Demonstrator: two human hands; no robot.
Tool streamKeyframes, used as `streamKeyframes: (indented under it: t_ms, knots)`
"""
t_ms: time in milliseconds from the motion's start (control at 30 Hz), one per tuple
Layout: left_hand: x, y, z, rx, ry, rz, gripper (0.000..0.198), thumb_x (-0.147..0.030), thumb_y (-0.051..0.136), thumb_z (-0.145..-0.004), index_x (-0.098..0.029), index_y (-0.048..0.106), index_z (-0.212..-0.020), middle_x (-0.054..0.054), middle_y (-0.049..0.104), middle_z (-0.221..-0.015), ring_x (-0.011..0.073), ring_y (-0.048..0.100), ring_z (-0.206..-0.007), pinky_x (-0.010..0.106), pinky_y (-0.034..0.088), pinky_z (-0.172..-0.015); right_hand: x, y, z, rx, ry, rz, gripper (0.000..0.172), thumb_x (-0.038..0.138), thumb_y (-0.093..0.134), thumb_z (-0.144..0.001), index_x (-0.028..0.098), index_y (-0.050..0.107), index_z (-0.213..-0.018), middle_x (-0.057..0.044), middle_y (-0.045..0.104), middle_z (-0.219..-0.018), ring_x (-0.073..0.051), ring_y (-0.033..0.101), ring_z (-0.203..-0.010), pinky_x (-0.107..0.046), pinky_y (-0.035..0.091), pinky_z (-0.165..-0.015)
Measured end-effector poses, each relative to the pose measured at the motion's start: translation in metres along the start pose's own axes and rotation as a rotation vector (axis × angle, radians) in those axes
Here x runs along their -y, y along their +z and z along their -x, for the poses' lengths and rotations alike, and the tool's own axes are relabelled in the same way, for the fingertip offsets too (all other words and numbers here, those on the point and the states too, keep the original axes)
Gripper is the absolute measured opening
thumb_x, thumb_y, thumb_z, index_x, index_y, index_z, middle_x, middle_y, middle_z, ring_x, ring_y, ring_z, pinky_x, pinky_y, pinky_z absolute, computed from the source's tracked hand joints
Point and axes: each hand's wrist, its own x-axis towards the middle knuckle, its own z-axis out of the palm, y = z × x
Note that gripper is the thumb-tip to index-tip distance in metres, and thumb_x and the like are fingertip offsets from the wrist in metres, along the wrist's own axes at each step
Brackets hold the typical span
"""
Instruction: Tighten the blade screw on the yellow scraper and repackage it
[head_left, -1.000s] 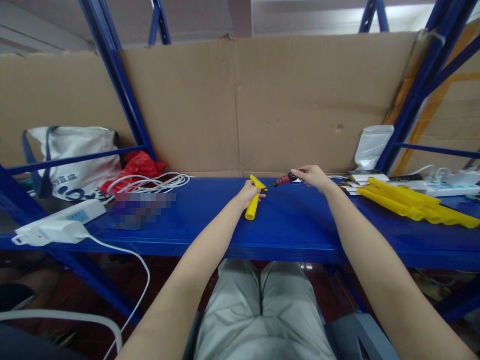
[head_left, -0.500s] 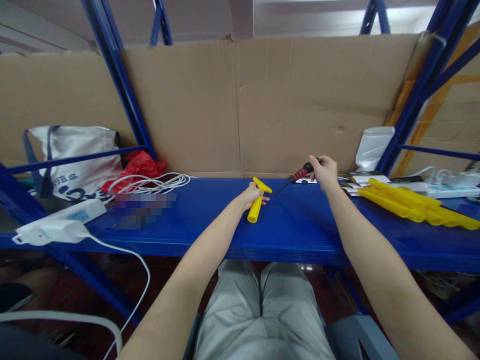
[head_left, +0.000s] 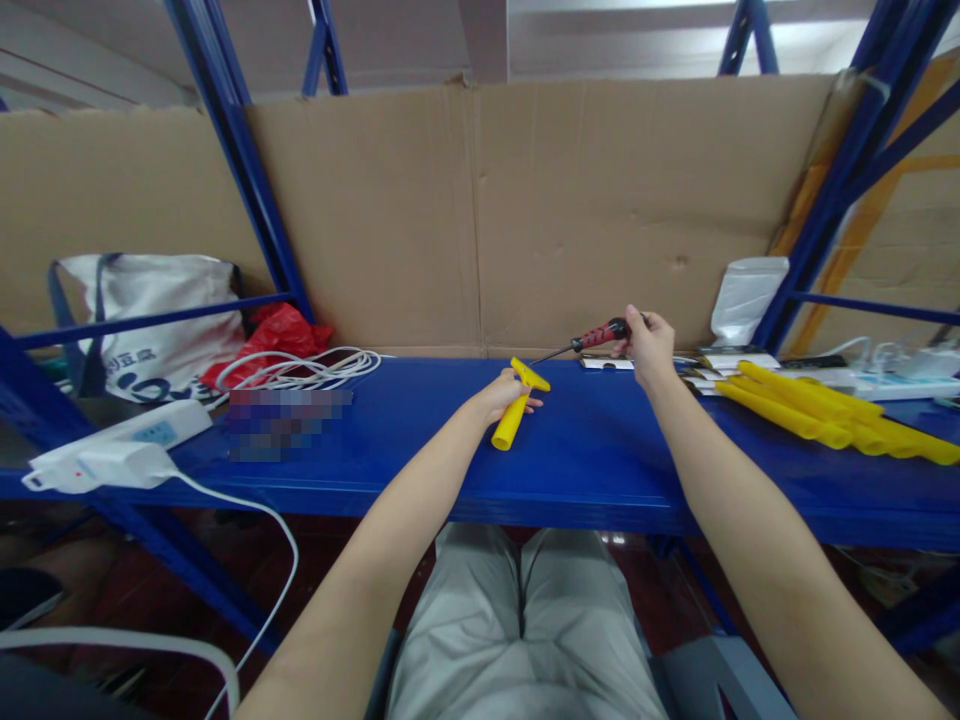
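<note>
My left hand (head_left: 498,396) is closed around a yellow T-shaped scraper (head_left: 511,420) above the blue shelf. Its round hollow handle end points down toward me, and its wide head is at the far end. My right hand (head_left: 649,343) grips the butt of a red and black screwdriver (head_left: 599,336). The thin shaft points left, with its tip right at the scraper's head; whether it touches cannot be made out. Behind my right fingers lies a small flat white and black piece (head_left: 606,363).
Several yellow tubular handles (head_left: 817,405) are piled on the right of the blue shelf (head_left: 600,470), beside flat white and black packets (head_left: 739,360). At left are a white power strip (head_left: 120,445), coiled white cable (head_left: 330,368), a red bag (head_left: 277,335) and a cloth bag (head_left: 157,320). Cardboard (head_left: 600,210) stands behind.
The screwdriver has swung to a flatter angle, and its tip has moved up and left to the scraper's head. My left hand has barely shifted.
</note>
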Motion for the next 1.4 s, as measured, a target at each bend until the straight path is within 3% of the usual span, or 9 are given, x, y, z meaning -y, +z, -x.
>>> streamKeyframes:
  t_ms: [567, 800, 1133, 1400]
  knots:
    - [0.000, 0.000, -0.002, 0.047, 0.015, -0.033, 0.046, -0.002, 0.054, -0.085, -0.017, 0.042, -0.127, 0.017, 0.063, -0.123, 0.0127, 0.069, -0.060, 0.019, 0.048, -0.044, 0.000, 0.002, 0.002, 0.008, 0.025, -0.018, 0.047, 0.063, 0.068, -0.073, 0.023, 0.043, -0.076, 0.006, 0.051, -0.054, -0.009, 0.049, -0.036, -0.023, 0.044, -0.035]
    - [-0.005, 0.003, 0.005, 0.036, -0.005, -0.055, 0.045, 0.004, 0.047, -0.084, -0.015, 0.043, -0.125, 0.019, 0.060, -0.128, 0.0098, 0.066, -0.055, 0.018, 0.046, -0.041, 0.005, 0.003, 0.006, -0.005, 0.024, -0.009, 0.045, 0.061, 0.067, -0.075, 0.022, 0.045, -0.075, 0.006, 0.052, -0.055, -0.009, 0.049, -0.035, -0.024, 0.044, -0.036]
    - [-0.007, 0.002, 0.005, -0.009, -0.034, -0.085, 0.044, 0.003, 0.046, -0.084, -0.014, 0.049, -0.124, 0.016, 0.064, -0.124, 0.0106, 0.067, -0.058, 0.018, 0.046, -0.042, 0.000, -0.001, 0.002, 0.218, -0.168, 0.050, 0.050, 0.067, 0.070, -0.069, 0.023, 0.052, -0.085, 0.005, 0.052, -0.054, -0.013, 0.052, -0.041, -0.026, 0.044, -0.037]
    - [-0.015, 0.006, 0.015, -0.087, -0.032, -0.078, 0.043, 0.006, 0.043, -0.085, -0.012, 0.051, -0.124, 0.013, 0.067, -0.117, 0.0084, 0.063, -0.051, 0.019, 0.042, -0.040, -0.006, -0.004, 0.002, 0.255, -0.163, 0.105, 0.033, 0.053, 0.067, -0.078, 0.025, 0.055, -0.092, 0.007, 0.048, -0.049, -0.012, 0.047, -0.039, -0.023, 0.036, -0.035]
